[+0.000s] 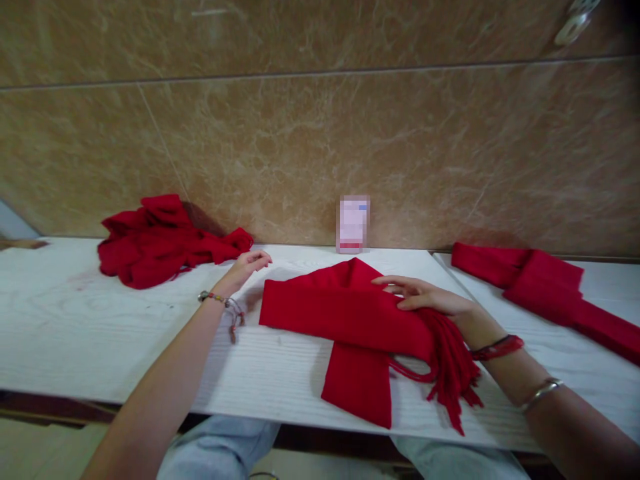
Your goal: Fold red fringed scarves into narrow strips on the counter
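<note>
The scarf (pixel 330 317) is touched at two o'clock by the right hand (pixel 427 295), loosely spread; at ten, the left hand (pixel 246 268) is half-curled, empty.

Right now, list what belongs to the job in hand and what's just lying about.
Job in hand:
fringed red cloth, under the right hand
probably crumpled red cloth, left
probably folded red cloth, right

Apparently lying about:
pale upright object by the wall, too blurred to name
</note>
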Demonstrator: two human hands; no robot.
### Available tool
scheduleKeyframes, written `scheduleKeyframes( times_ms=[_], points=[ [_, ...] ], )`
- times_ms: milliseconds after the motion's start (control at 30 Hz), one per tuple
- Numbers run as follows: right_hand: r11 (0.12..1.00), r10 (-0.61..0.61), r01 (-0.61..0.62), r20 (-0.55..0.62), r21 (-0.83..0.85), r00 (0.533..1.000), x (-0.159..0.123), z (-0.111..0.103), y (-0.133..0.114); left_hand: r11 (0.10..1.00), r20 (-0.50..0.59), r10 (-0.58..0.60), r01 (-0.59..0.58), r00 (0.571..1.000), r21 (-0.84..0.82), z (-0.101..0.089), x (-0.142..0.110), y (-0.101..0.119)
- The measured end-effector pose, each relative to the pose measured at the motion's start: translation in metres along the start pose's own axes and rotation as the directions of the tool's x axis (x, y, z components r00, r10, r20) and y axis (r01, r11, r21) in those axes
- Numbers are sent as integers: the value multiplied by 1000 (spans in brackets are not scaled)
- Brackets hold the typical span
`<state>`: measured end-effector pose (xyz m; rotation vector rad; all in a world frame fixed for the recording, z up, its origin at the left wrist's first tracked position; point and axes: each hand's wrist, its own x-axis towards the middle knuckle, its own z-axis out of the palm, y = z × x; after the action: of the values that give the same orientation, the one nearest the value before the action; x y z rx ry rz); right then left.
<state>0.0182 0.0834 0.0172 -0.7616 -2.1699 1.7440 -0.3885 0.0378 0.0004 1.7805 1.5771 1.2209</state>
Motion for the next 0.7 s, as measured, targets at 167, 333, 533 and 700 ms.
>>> scheduleKeyframes(
  times_ms=[167, 333, 533, 700],
  points=[
    [958, 108, -71, 118, -278, 987, -2, -4, 0, 996, 463, 24, -60, 886, 64, 7, -7, 13],
    [956, 110, -63, 152, -288, 982, -6, -9, 2, 990, 589, -18, -69, 808, 126, 7, -12, 20],
    [939, 86, -47, 101, -341, 991, -1, -12, 9, 973, 303, -113, 44, 946, 226, 22, -5, 25],
    [906, 3, 24, 64, -422, 998, 12, -3, 14, 942, 440, -194, 43, 877, 332, 27, -2, 35]
  ],
)
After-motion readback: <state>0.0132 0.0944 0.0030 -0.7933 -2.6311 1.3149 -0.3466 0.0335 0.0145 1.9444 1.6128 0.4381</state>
